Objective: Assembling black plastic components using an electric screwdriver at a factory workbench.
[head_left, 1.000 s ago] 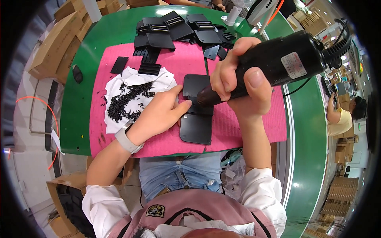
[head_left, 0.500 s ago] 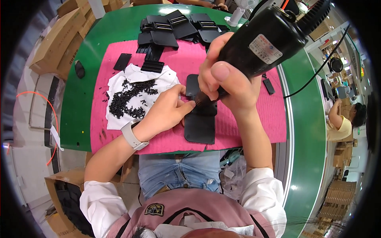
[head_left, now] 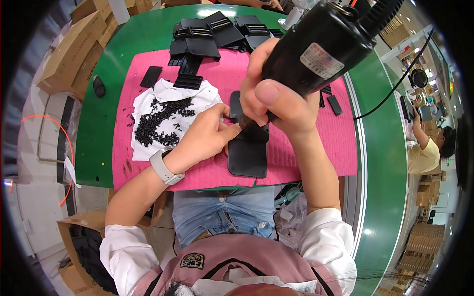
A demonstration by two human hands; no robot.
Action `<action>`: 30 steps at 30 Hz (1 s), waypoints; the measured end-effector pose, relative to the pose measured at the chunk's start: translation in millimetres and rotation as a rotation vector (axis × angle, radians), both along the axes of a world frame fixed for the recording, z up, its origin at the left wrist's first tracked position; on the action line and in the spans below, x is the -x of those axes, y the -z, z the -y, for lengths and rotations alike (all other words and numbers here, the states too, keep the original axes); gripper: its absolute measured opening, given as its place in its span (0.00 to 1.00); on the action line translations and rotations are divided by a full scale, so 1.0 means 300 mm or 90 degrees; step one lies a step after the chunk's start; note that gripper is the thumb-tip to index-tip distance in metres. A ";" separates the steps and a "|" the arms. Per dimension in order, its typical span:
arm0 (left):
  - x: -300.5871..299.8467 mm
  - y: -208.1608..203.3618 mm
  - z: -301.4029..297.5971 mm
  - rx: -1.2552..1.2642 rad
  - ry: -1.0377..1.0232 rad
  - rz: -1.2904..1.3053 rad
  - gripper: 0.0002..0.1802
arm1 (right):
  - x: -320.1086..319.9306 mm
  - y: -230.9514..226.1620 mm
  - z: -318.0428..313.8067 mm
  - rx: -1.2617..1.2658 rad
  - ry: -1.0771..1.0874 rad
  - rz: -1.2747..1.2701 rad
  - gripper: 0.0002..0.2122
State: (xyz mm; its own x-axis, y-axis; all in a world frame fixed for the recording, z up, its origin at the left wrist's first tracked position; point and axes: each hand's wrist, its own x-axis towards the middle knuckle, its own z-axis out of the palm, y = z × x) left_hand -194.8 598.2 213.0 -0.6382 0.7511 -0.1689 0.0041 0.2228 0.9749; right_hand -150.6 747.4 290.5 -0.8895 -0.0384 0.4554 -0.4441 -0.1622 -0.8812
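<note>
Green table (head_left: 148, 44) fills the head view, with a pink mat (head_left: 296, 158) laid across it in front of the seated person. On the mat at about 10 o'clock from the hands lies a white cloth (head_left: 148, 148) strewn with small black screws (head_left: 160, 121). At 12 o'clock, on the far edge of the mat, sits a stack of black plastic parts (head_left: 212, 34); cardboard boxes (head_left: 74, 49) stand off the table at 10 o'clock, and another person (head_left: 427, 148) works at 3 o'clock.

At the centre a flat black plate (head_left: 248, 153) lies on the mat. The left hand (head_left: 205, 135) rests on its left edge, fingers pinched together at the spot where the tool tip meets the plate; whether a screw is between them I cannot tell. The right hand (head_left: 274, 98) is wrapped tight around a black electric screwdriver (head_left: 326, 44), its cord trailing off toward 3 o'clock.

Since a second ago the screwdriver has swung from lying nearly level to standing steeply over the plate, its body now rising toward the camera. By my reading the tip has been brought down onto a fastening point and driving is in hand.
</note>
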 end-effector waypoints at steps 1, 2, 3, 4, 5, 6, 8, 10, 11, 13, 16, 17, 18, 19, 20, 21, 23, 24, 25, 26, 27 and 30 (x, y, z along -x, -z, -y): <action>0.000 0.002 0.001 -0.013 -0.001 -0.004 0.13 | 0.002 0.000 0.001 -0.002 -0.005 -0.004 0.14; 0.001 0.003 0.001 -0.007 0.001 -0.001 0.13 | 0.002 0.000 0.004 -0.002 -0.003 -0.004 0.14; 0.001 0.005 0.003 0.000 0.005 0.003 0.12 | 0.002 -0.001 0.005 -0.002 -0.002 -0.003 0.14; 0.002 0.006 0.003 -0.001 0.003 0.003 0.12 | 0.002 0.000 0.009 -0.002 -0.001 -0.003 0.14; 0.001 0.007 0.004 0.009 0.004 0.006 0.12 | 0.000 0.001 0.012 -0.003 0.001 -0.002 0.14; 0.002 0.006 0.006 0.018 0.004 0.008 0.12 | -0.002 0.002 0.016 0.002 0.004 0.003 0.14; 0.002 0.006 -0.009 -0.015 0.002 -0.040 0.12 | -0.016 0.009 0.027 -0.029 0.028 -0.015 0.14; 0.006 -0.003 -0.009 -0.051 0.001 -0.093 0.13 | -0.022 0.014 0.029 -0.056 0.053 -0.033 0.14; 0.010 -0.010 -0.001 0.013 0.011 -0.060 0.13 | -0.021 0.016 0.028 -0.041 0.053 -0.048 0.16; 0.005 -0.019 0.005 0.057 -0.001 -0.093 0.14 | -0.024 0.014 0.018 -0.011 0.049 -0.075 0.18; 0.010 -0.026 0.013 0.037 -0.043 -0.357 0.16 | -0.043 -0.015 -0.038 0.043 -0.025 -0.072 0.21; 0.018 -0.029 0.025 0.035 -0.053 -0.355 0.16 | -0.040 -0.022 -0.055 0.093 -0.067 -0.119 0.21; 0.029 -0.032 0.034 -0.024 -0.074 -0.180 0.16 | -0.038 -0.028 -0.071 0.142 -0.116 -0.175 0.21; 0.039 -0.035 0.040 -0.091 -0.094 -0.008 0.18 | -0.044 -0.032 -0.081 0.210 -0.134 -0.205 0.20; 0.047 -0.037 0.042 -0.082 -0.092 -0.008 0.18 | -0.045 -0.032 -0.086 0.249 -0.159 -0.232 0.21; 0.052 -0.038 0.037 -0.238 -0.081 0.186 0.19 | -0.044 -0.028 -0.087 0.262 -0.143 -0.244 0.21; 0.050 -0.040 0.029 -0.396 -0.022 0.422 0.24 | -0.045 -0.012 -0.079 0.270 -0.131 -0.265 0.21; 0.044 -0.041 0.025 -0.421 -0.005 0.413 0.24 | -0.044 -0.001 -0.069 0.246 -0.109 -0.265 0.21; 0.035 -0.042 0.024 -0.427 0.027 0.454 0.25 | -0.043 0.011 -0.060 0.212 -0.091 -0.268 0.21; 0.024 -0.044 0.023 -0.408 0.043 0.501 0.25 | -0.043 0.021 -0.051 0.199 -0.073 -0.264 0.22; 0.013 -0.045 0.025 -0.424 0.050 0.514 0.25 | -0.039 0.030 -0.045 0.196 -0.078 -0.258 0.22; 0.006 -0.049 0.033 -0.409 0.121 0.484 0.24 | -0.036 0.041 -0.036 0.180 -0.091 -0.246 0.22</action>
State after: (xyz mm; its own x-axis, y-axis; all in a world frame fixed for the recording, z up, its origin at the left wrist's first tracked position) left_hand -196.7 588.3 227.6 -0.3897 0.9209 -0.0092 -0.6871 -0.2841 0.6687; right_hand -139.7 758.2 278.1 -0.6483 0.0252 0.7610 -0.6856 -0.4542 -0.5689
